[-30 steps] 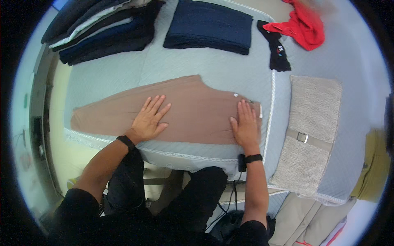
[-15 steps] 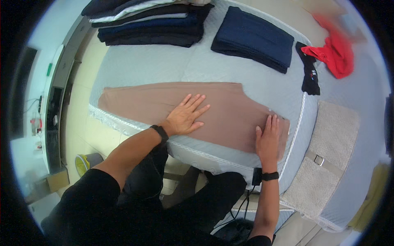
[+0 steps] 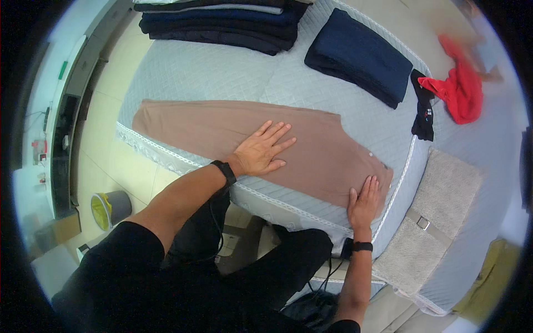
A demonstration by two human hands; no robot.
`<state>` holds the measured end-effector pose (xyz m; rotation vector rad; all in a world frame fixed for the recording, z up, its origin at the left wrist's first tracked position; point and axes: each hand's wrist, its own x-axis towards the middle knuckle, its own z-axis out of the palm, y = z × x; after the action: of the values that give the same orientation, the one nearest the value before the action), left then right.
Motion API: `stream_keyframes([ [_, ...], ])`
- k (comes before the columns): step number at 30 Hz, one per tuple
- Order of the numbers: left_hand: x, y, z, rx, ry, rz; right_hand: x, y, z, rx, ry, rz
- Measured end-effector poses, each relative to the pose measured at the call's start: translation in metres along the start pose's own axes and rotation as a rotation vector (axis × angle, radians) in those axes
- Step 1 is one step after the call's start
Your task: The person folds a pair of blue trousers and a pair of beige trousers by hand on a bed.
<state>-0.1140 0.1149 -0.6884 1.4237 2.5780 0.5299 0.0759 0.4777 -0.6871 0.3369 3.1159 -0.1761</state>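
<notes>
While the left hand point(image 3: 263, 151) lies flat with fingers spread near the middle of the brown trousers point(image 3: 308, 141), the right hand point(image 3: 363, 204) rests on their waist end, fingers straight and close together, neither hand clamped on anything. The trousers lie along the near edge of the quilted bed point(image 3: 194, 72), long axis running left to right and slanting toward the person at the waist; the narrow leg end, left of both hands, is nearer the left.

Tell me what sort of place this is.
Likely a room in a home: brown trousers and a stack of dark folded clothes lie on a quilted cover, and a lined bin stands on the tiled floor.
</notes>
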Motion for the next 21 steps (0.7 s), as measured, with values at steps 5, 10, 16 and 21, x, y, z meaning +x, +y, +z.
stream_keyframes([
  [5, -0.011, -0.006, 0.0, 0.008, 0.013, -0.03, 0.019, -0.094, -0.008, 0.153, 0.079, -0.022],
  [10, -0.008, -0.009, 0.002, 0.003, 0.025, -0.024, 0.036, -0.162, 0.0, 0.358, 0.01, -0.15],
  [16, -0.01, -0.011, 0.004, -0.062, 0.08, -0.004, 0.033, -0.174, 0.022, 0.156, -0.097, -0.124],
  [21, -0.02, -0.02, -0.005, -0.195, 0.088, 0.054, 0.042, -0.179, 0.011, 0.157, -0.209, -0.122],
])
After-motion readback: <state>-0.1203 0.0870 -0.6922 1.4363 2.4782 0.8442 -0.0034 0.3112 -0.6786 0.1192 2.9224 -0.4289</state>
